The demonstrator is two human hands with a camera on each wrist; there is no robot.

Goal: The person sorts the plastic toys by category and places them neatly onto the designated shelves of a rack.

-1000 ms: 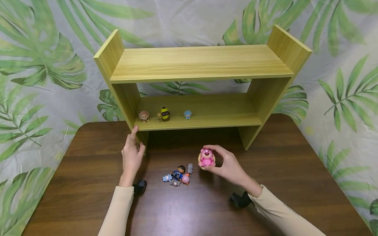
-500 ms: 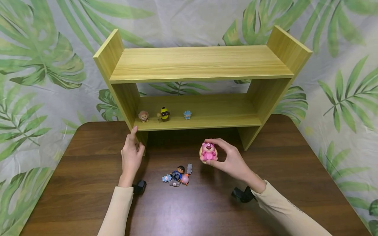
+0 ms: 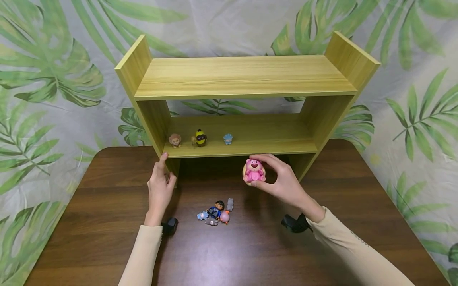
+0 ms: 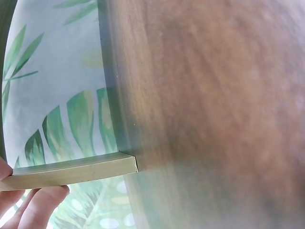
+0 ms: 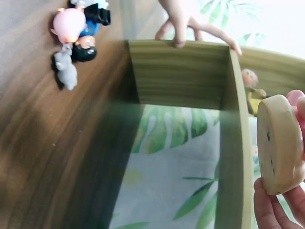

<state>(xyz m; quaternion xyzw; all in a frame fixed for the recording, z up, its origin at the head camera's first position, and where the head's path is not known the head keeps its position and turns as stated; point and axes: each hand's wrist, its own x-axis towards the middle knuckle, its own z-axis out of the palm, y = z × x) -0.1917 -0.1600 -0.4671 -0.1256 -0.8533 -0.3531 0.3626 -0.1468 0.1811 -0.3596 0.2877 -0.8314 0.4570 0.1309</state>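
Note:
In the head view my right hand (image 3: 286,184) holds a pink bear figurine (image 3: 254,171) between thumb and fingers, in front of the middle shelf's right half. The right wrist view shows the figurine's round cream backing (image 5: 279,145) edge-on. My left hand (image 3: 160,186) grips the left side panel of a wooden shelf (image 3: 243,149), its index finger reaching up to the middle board. Seen from the left wrist, fingers (image 4: 45,202) lie on both sides of that panel's edge (image 4: 81,171). On the middle board stand a brown furry figure (image 3: 175,140), a yellow figure with dark goggles (image 3: 200,138) and a small blue figure (image 3: 228,139).
Several small toys lie bunched on the brown table (image 3: 107,222), among them a dark-haired doll in blue (image 3: 215,211), a pink round toy (image 3: 224,217) and a grey animal (image 3: 230,204). Behind the shelf hangs a leaf-patterned cloth (image 3: 229,24).
My right hand has raised the pink bear figurine from near the tabletop toward the middle board, drifting slightly right. The left hand stays on the side panel.

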